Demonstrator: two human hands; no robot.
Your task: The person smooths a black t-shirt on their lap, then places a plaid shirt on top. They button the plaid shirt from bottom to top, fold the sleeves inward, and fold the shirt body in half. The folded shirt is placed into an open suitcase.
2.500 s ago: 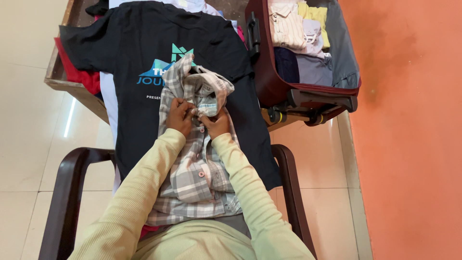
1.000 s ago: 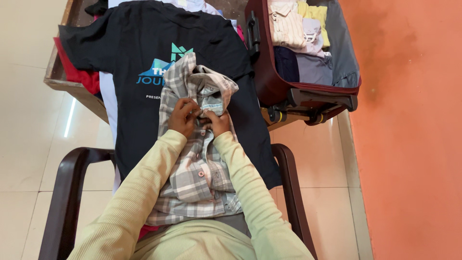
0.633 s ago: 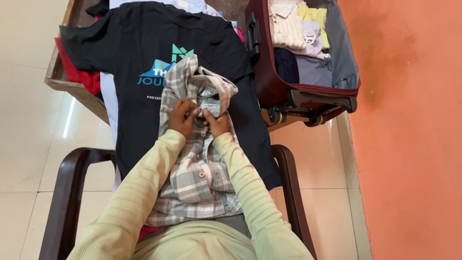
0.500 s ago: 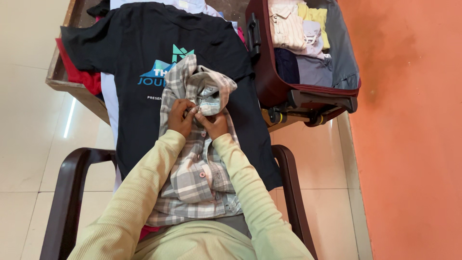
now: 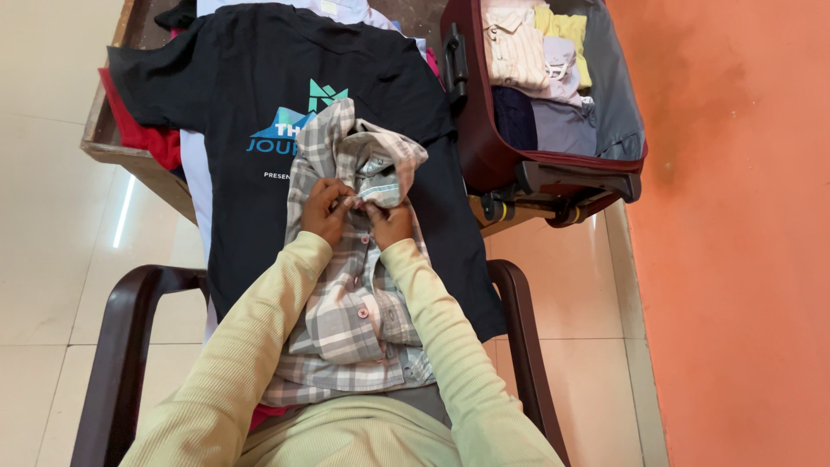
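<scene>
an orange wall fills the right of the frame. a maroon suitcase lies open at upper right, with folded clothes inside. a black t-shirt spreads from the top centre down over a dark chair. on it, in the middle of the frame, lies a grey plaid shirt. the left hand and right hand meet just under its collar, fingers pinched on the button placket.
</scene>
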